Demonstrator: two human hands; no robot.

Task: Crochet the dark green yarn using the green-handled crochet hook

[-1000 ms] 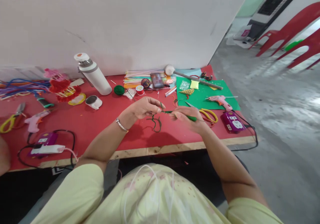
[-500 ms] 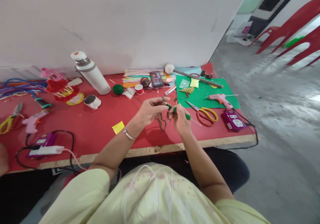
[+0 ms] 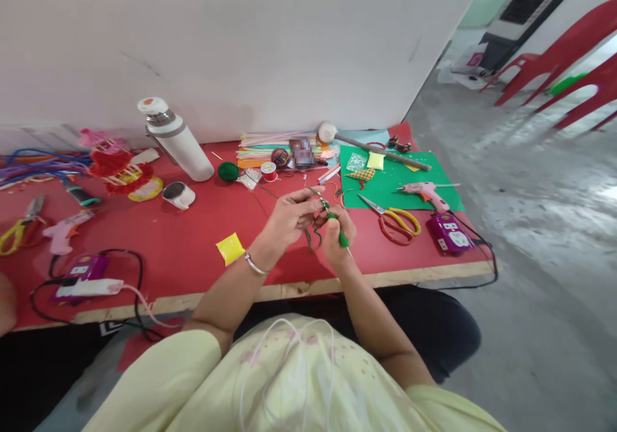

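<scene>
My right hand point(image 3: 339, 234) is closed around the green handle of a crochet hook point(image 3: 344, 239), whose metal tip points up and left toward my other hand. My left hand point(image 3: 290, 216) pinches a small piece of dark green crochet work point(image 3: 326, 206) at that tip. A loose tail of green yarn point(image 3: 308, 240) dangles below the fingers. From the green yarn ball point(image 3: 228, 172), behind and to the left, a thin strand runs toward my left hand. The exact stitches are too small to make out.
Scissors point(image 3: 396, 222), a pink glue gun point(image 3: 424, 194) and a purple box point(image 3: 450, 233) lie to the right. Leftward stand a metal cup point(image 3: 178, 195) and a white flask point(image 3: 180, 146). A yellow packet point(image 3: 230, 248) lies by my left wrist. Someone's arm point(image 3: 6, 294) shows at the left edge.
My right hand has turned and moved slightly left and down, so the hook's handle now slants more steeply toward me. The crochet piece stays between my hands.
</scene>
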